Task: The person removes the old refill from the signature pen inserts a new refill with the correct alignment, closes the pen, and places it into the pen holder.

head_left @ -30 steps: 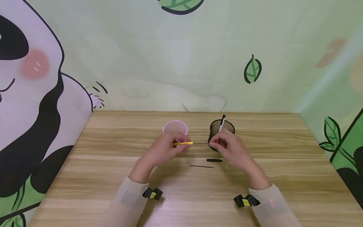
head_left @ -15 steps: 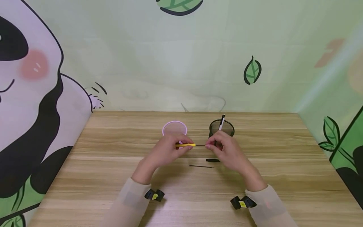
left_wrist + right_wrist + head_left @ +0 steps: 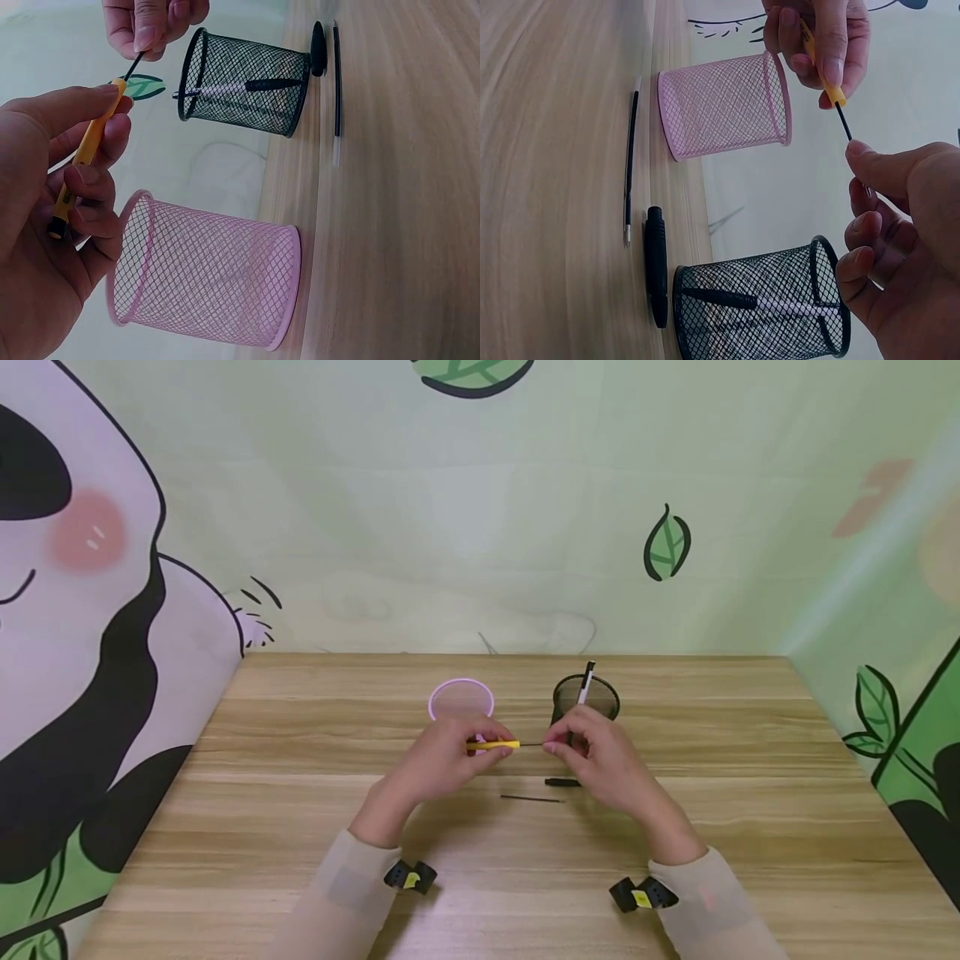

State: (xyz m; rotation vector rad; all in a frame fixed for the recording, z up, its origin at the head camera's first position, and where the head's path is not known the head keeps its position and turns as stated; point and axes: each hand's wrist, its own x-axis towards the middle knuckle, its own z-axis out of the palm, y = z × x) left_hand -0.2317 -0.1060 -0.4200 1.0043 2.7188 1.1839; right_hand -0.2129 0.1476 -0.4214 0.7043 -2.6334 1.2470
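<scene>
My left hand (image 3: 480, 747) grips a yellow pen barrel (image 3: 497, 745) level above the table, near the pink mesh cup (image 3: 461, 700). A thin black refill (image 3: 531, 744) sticks out of the barrel's right end, and my right hand (image 3: 557, 747) pinches its free end between thumb and forefinger. The left wrist view shows the barrel (image 3: 88, 146) lying across my curled fingers. In the right wrist view the refill (image 3: 844, 124) spans the short gap between the two hands.
A black mesh cup (image 3: 592, 695) with a pen (image 3: 586, 683) standing in it is behind my right hand. On the wooden table (image 3: 300, 827) in front of the hands lie a loose black refill (image 3: 531, 797) and a black cap (image 3: 562, 782).
My right hand has moved left toward my left hand, and less of the refill shows between them. Over the last half second almost nothing has shifted.
</scene>
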